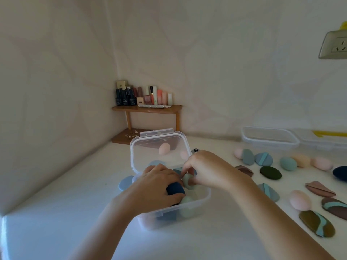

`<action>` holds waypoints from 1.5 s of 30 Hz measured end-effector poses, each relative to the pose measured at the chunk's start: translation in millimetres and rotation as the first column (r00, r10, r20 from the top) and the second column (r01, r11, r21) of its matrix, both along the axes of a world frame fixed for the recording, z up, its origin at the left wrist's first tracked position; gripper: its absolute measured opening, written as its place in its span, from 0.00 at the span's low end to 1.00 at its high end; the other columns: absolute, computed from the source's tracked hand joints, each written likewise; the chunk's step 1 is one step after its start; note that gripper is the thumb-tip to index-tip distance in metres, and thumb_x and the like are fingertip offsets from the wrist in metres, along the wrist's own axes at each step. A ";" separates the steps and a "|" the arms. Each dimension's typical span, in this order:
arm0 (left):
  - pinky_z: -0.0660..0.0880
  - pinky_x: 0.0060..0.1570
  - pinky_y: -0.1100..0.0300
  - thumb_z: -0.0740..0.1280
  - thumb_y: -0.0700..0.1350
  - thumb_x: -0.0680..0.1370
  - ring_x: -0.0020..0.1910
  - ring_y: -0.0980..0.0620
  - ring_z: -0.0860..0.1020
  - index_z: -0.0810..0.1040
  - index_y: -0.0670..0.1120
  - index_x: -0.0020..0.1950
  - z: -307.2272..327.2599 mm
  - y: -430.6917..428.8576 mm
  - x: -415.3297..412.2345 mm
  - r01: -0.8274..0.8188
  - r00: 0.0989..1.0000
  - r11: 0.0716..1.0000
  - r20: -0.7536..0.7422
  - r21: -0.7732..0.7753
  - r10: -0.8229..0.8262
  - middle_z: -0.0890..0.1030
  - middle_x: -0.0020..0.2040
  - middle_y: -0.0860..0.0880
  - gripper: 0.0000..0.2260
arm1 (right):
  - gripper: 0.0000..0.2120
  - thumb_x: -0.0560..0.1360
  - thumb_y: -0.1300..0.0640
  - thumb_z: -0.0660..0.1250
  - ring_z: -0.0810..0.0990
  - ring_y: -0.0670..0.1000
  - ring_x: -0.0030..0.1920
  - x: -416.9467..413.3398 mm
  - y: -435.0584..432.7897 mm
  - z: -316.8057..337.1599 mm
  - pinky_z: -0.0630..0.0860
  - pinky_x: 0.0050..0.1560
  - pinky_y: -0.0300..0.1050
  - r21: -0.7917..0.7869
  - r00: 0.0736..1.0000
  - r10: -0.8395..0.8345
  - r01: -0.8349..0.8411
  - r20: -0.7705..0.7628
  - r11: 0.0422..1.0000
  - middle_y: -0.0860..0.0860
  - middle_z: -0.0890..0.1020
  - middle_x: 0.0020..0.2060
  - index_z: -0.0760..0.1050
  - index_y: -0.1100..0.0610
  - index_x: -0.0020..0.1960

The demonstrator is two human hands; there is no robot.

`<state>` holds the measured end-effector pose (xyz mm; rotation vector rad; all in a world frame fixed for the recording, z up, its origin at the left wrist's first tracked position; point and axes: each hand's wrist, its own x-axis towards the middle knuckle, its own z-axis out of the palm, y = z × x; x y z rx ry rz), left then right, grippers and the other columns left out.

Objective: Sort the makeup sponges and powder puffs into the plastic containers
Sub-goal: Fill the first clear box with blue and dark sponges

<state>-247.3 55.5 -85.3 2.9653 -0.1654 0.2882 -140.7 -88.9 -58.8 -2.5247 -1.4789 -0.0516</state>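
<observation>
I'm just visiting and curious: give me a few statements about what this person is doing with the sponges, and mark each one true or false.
1. The lid of the clear container stands open. True.
2. The left hand grips a pink sponge. False: it grips a dark blue sponge.
3. The right hand pinches a pale green sponge over the container. True.
4. Every sponge and puff is already packed. False: many lie on the table, such as a dark green puff.
5. The wooden shelf is bare. False: bottles stand on it.
</observation>
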 end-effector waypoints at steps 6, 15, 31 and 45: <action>0.58 0.63 0.64 0.60 0.61 0.75 0.56 0.60 0.66 0.74 0.59 0.57 -0.5 -1.6 1.0 0.015 1.000 1.000 -0.016 -0.004 -0.015 0.74 0.55 0.62 0.13 | 0.13 0.72 0.64 0.65 0.76 0.56 0.49 -7.7 8.8 2.4 0.55 0.32 0.41 -0.113 0.973 -0.015 0.042 0.231 0.993 0.53 0.82 0.45 0.82 0.53 0.53; 0.54 0.62 0.63 0.57 0.60 0.77 0.60 0.58 0.62 0.71 0.64 0.64 -3.0 -4.7 0.6 0.006 0.999 1.000 -0.037 0.028 -0.005 0.69 0.63 0.61 0.16 | 0.07 0.73 0.60 0.67 0.70 0.53 0.41 -6.8 9.3 2.4 0.57 0.36 0.42 -0.116 0.986 -0.017 0.036 0.165 0.993 0.52 0.79 0.39 0.81 0.54 0.50; 0.59 0.62 0.63 0.63 0.61 0.74 0.57 0.59 0.64 0.75 0.65 0.58 2.3 30.1 -9.6 -0.117 0.984 0.992 -0.143 -0.050 0.109 0.70 0.57 0.64 0.13 | 0.06 0.78 0.54 0.65 0.80 0.46 0.50 68.7 8.7 -0.8 0.73 0.49 0.38 0.424 0.911 -0.113 0.292 -0.397 0.857 0.47 0.83 0.48 0.79 0.54 0.50; 0.59 0.53 0.70 0.68 0.59 0.72 0.55 0.65 0.62 0.72 0.71 0.44 3.0 50.7 -3.3 -0.067 0.989 0.982 -0.144 -0.176 0.042 0.70 0.53 0.65 0.07 | 0.09 0.76 0.57 0.65 0.74 0.55 0.56 105.3 117.8 -28.9 0.72 0.60 0.50 0.115 0.914 -0.011 0.063 -0.405 0.991 0.54 0.75 0.58 0.76 0.51 0.55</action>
